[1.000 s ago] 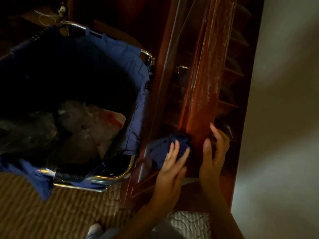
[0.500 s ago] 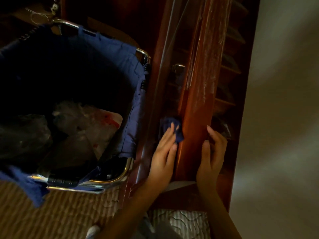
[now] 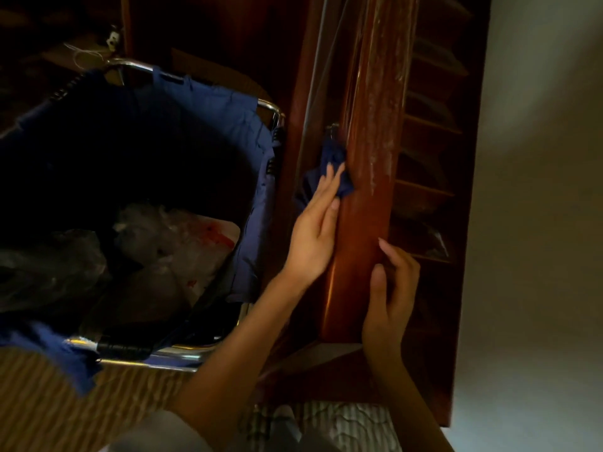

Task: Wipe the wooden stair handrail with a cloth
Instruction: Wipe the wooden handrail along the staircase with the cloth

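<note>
Handrail [image 3: 368, 190]: dark polished wood running up the middle of the view, with pale dusty streaks on its upper length. At left, a blue-lined cart [image 3: 254, 132] stands just beside the stair. The left hand [image 3: 311, 236] presses a bunched blue cloth [image 3: 337, 172] against the rail's left flank with straight fingers [image 3: 328, 187]. The cloth lies under the fingertips and projects beyond them. The right hand [image 3: 393, 288] rests on the rail's right edge, fingers lightly bent. Risks: the cloth is pressed, not gripped, so it may slip and drop beside the cart. Strokes on the flank alone may leave the top streaks.
</note>
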{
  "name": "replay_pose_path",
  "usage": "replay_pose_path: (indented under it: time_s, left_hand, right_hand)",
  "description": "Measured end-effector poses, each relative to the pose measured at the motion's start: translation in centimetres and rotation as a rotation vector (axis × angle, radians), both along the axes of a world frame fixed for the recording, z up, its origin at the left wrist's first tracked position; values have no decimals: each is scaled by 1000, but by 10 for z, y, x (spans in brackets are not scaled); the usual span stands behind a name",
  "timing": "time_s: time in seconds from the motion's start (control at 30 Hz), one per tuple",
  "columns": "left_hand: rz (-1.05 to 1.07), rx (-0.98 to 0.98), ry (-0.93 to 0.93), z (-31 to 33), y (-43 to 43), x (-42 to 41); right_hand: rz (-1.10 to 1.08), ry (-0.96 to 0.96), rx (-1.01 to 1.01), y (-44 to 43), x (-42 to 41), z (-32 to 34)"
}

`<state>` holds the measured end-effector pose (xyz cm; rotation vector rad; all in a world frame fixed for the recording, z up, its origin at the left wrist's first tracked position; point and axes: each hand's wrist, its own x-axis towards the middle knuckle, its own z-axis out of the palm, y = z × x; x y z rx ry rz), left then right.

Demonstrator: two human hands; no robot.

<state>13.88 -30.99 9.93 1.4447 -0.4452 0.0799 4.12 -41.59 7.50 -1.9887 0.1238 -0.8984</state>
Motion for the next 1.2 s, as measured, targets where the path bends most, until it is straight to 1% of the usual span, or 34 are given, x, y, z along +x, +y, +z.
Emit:
replay_pose_path:
  time_s: [0.07, 0.17, 0.23, 0.3, 0.43, 0.53, 0.6, 0.67, 0.73, 0.8, 0.9, 1.0, 1.1, 1.2]
  left_hand:
    - [15, -57, 85, -21, 2, -26]
    - [174, -131, 247, -45, 6, -55]
    - [272, -185, 320, -51, 7, -64]
    - [336, -159, 324, -50, 7, -70]
    - [389, -103, 279, -44, 10, -73]
    - [373, -4, 271, -39, 13, -67]
    - [345, 5, 296, -39, 14, -62]
    - [351, -96, 393, -39, 13, -57]
    - [408, -219, 521, -38, 10, -54]
    - [450, -271, 574, -33, 7, -48]
    - [446, -280, 528, -19, 3, -37]
    - [414, -216, 438, -13, 4, -37]
    - [393, -193, 365, -20, 7, -51]
    - [378, -213, 345, -31, 9, -63]
  right_hand:
    - [8, -9, 34, -1, 0, -2]
    - [30, 6, 100, -2, 1, -4]
    - [62, 8, 134, -3, 0, -5]
    - [88, 7, 160, -4, 0, -5]
    - [115, -1, 180, -5, 0, -4]
    - [131, 0, 190, -5, -2, -5]
    - [133, 1, 194, -5, -2, -5]
    - [136, -1, 195, -6, -1, -6]
    - [143, -13, 197, -6, -1, -6]
    - [147, -27, 200, -5, 0, -6]
    - [136, -37, 181, -4, 0, -5]
    - [125, -39, 142, -4, 1, -5]
    - [108, -47, 127, -4, 2, -6]
    - [80, -37, 102, -4, 2, -7]
